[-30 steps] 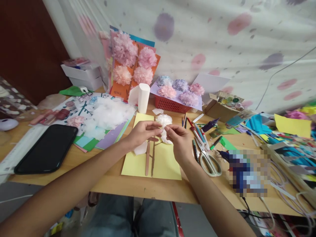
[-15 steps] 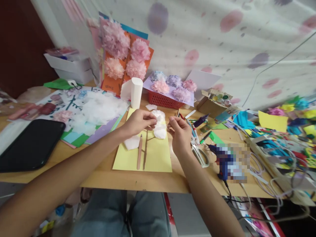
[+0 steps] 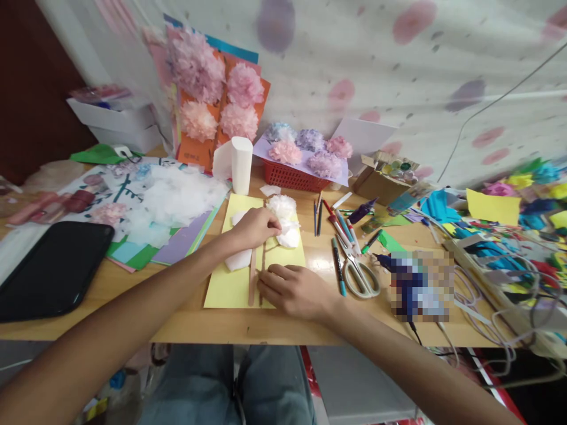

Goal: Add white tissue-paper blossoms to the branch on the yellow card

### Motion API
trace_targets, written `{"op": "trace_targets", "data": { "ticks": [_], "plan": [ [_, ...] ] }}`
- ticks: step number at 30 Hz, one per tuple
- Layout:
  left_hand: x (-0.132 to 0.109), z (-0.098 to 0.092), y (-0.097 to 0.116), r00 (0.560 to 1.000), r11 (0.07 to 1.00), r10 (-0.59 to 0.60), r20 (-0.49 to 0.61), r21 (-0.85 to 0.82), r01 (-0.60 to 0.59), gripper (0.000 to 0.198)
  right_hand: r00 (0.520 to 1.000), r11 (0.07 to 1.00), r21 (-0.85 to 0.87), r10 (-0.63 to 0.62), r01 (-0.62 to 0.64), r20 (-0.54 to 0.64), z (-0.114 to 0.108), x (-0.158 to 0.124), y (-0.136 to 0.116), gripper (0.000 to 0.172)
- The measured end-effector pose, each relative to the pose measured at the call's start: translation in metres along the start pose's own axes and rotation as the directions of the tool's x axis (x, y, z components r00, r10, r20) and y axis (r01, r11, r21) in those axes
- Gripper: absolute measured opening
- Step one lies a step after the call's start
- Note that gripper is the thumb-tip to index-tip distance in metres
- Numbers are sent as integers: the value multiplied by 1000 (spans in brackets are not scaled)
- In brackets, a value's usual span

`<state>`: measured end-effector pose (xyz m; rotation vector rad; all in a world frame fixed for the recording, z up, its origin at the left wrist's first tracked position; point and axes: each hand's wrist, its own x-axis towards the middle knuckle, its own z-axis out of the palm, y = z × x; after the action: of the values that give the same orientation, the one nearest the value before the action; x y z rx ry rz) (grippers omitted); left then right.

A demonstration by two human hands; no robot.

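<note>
A yellow sheet (image 3: 221, 293) lies before me with a brown stem line and a brown pencil (image 3: 252, 283) along it. White tissue flowers (image 3: 282, 206) sit on its upper right part. My left hand (image 3: 257, 227) is over the sheet's middle, thumb and fingertips pinched together beside the white petals (image 3: 289, 234); whatever is between them is hidden. Lower down, my right hand (image 3: 299, 289) rests palm down on the sheet's right edge, fingers loosely stretched towards the stem line and pencil. A folded white tissue piece (image 3: 239, 260) lies partly under my left hand.
A white tissue roll (image 3: 241, 165) stands behind the sheet, near a red basket (image 3: 295, 177). To the right lie scissors (image 3: 361, 277), markers (image 3: 339, 265) and a glue gun (image 3: 405, 277) with cords. A black tray (image 3: 57, 268) and a cotton pile (image 3: 177, 195) are on the left.
My right hand has come down and left, from a raised pinch beside the flowers onto the lower sheet. My left hand has lowered slightly near the white petals.
</note>
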<state>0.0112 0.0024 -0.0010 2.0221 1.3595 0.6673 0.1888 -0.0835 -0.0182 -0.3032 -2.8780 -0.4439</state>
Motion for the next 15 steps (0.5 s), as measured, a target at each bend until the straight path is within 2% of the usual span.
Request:
{"op": "trace_targets", "data": {
  "ticks": [4,7,9,15],
  "plan": [
    [3,3,-4,998,996,-12,-62,89,18,13,993,995,-3,-102,101,-65,-1,-1,0,18],
    [2,4,-8,995,995,-28,-91,96,37,12,995,998,7,-62,63,-79,-3,0,-1,19],
    [0,4,-10,995,995,-50,-84,87,57,11,997,999,12,-45,46,-58,-2,2,0,22],
    [-4,8,-13,997,995,-69,-39,70,71,13,995,995,21,-102,102,-20,-2,11,3,19]
  ]
}}
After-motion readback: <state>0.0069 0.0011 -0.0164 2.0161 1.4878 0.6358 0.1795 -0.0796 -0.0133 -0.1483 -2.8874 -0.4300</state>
